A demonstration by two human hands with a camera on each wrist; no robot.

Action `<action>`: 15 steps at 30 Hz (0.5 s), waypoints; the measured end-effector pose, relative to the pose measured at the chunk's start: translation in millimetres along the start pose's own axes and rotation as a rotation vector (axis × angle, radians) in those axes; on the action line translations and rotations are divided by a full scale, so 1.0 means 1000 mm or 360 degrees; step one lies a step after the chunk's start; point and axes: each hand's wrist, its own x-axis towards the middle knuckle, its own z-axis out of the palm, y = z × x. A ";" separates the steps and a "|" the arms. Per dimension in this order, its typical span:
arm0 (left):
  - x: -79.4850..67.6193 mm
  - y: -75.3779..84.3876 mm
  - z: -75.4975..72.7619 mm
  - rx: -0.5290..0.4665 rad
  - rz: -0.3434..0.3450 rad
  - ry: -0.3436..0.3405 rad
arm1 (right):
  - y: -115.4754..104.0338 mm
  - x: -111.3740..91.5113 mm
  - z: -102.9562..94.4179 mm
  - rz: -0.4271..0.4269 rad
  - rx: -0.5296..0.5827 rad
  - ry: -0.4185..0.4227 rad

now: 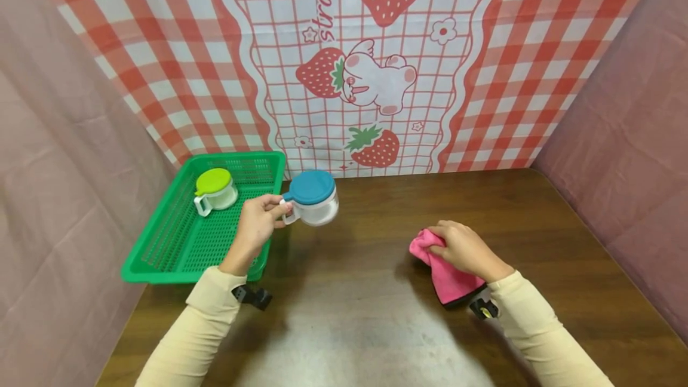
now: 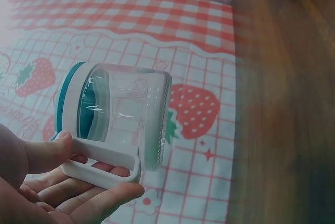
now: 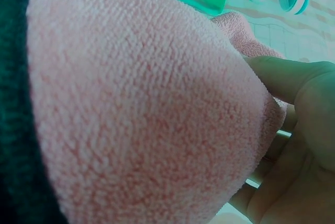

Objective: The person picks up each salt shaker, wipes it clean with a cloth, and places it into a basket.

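My left hand (image 1: 259, 223) holds a clear glass jar (image 1: 318, 211) by its white handle, just right of the green basket. A blue lid (image 1: 312, 187) covers the jar. In the left wrist view the thumb presses the handle (image 2: 104, 156) from above, with fingers curled beneath it. Over the right part of the table, my right hand (image 1: 464, 246) grips a pink cloth (image 1: 448, 276) with a dark edge. That cloth (image 3: 146, 109) fills most of the right wrist view and hangs down from the fingers.
A green plastic basket (image 1: 156, 226) stands on the left of the brown wooden table (image 1: 365, 315). Inside it sits a similar jar with a lime-green lid (image 1: 214, 181). A strawberry-patterned cloth (image 1: 371, 136) hangs behind the table, and pink curtains (image 1: 618, 136) flank it.
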 end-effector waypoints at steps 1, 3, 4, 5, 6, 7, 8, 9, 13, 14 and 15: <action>0.001 0.001 -0.003 0.0007 0.0000 0.0005 | 0.000 0.000 0.000 -0.0002 -0.0001 0.0004; 0.003 0.002 -0.008 0.0023 -0.0003 0.0015 | 0.001 -0.001 0.000 -0.0001 0.0000 0.0006; 0.004 0.002 -0.011 0.0039 -0.0005 0.0019 | 0.001 -0.001 0.000 0.0001 0.0000 0.0007; 0.005 0.003 -0.014 0.0049 -0.0009 0.0023 | 0.001 -0.001 0.000 0.0004 0.0000 0.0007; 0.006 0.003 -0.017 0.0054 -0.0007 0.0023 | 0.001 -0.001 0.000 0.0005 0.0003 0.0006; 0.008 0.004 -0.019 0.0057 -0.0011 0.0023 | 0.001 -0.001 0.000 0.0006 0.0006 0.0005; 0.009 0.004 -0.022 0.0067 -0.0014 0.0029 | 0.002 -0.002 0.000 0.0007 0.0010 0.0004; 0.010 0.004 -0.024 0.0066 -0.0019 0.0032 | 0.002 -0.002 0.000 0.0009 0.0015 0.0002; 0.015 0.002 -0.033 0.0084 -0.0043 0.0050 | 0.002 -0.004 0.001 0.0016 0.0031 -0.0004; 0.016 0.002 -0.035 0.0092 -0.0049 0.0052 | 0.003 -0.004 0.001 0.0017 0.0031 -0.0004; 0.017 0.002 -0.037 0.0094 -0.0055 0.0051 | 0.003 -0.005 0.001 0.0019 0.0029 -0.0006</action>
